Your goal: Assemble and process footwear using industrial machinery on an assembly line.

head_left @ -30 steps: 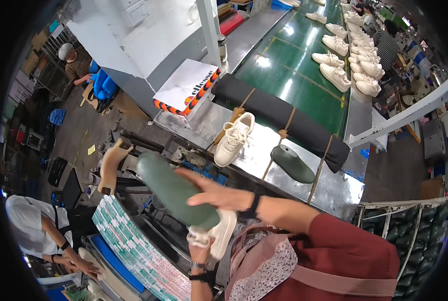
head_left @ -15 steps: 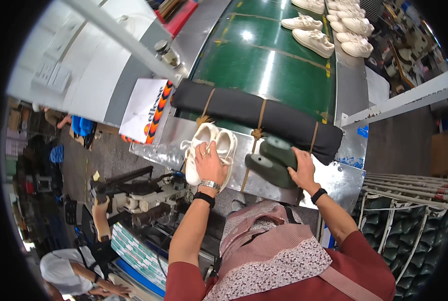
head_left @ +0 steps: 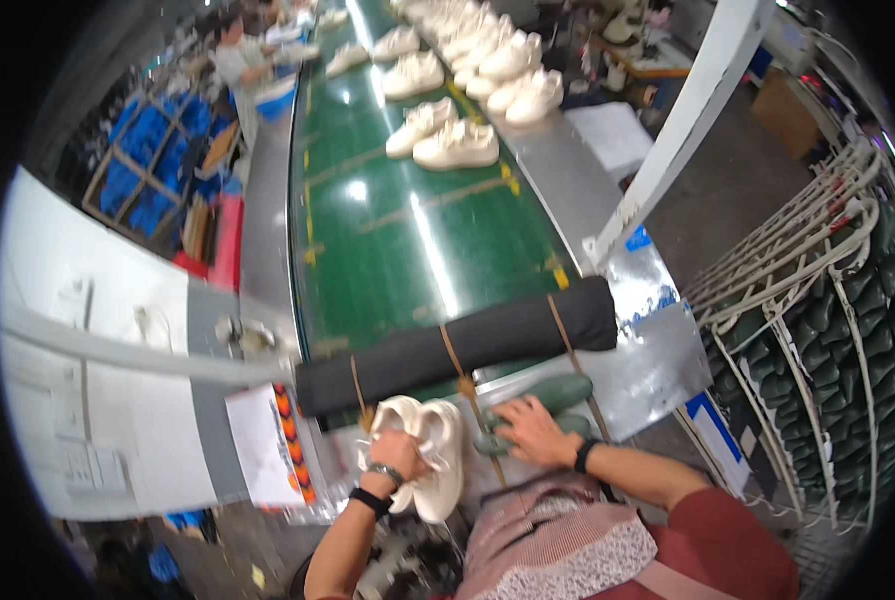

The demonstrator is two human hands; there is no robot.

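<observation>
A pair of off-white lace-up shoes (head_left: 441,462) stands side by side on the metal table end, toes toward me. My left hand (head_left: 397,455) is closed over the left shoe, around its laced upper; the fingertips are partly hidden. To their right, two dark green shoe lasts (head_left: 559,394) lie beside the black roll. My right hand (head_left: 532,430) rests over the lasts with its fingers apart, touching them from above. The nearer last is largely covered by that hand.
A black padded roll (head_left: 507,333), tied with cords, crosses the near end of the green conveyor belt (head_left: 397,240). Off-white shoes (head_left: 457,145) stand on the belt and its right ledge. A white post (head_left: 677,120) and a rack of green lasts (head_left: 827,400) are right; a printed card (head_left: 262,445) left.
My view has tilted up, showing more of the belt. My right hand has moved from the lasts' right side to their left part, on top. My left hand stays at the shoes.
</observation>
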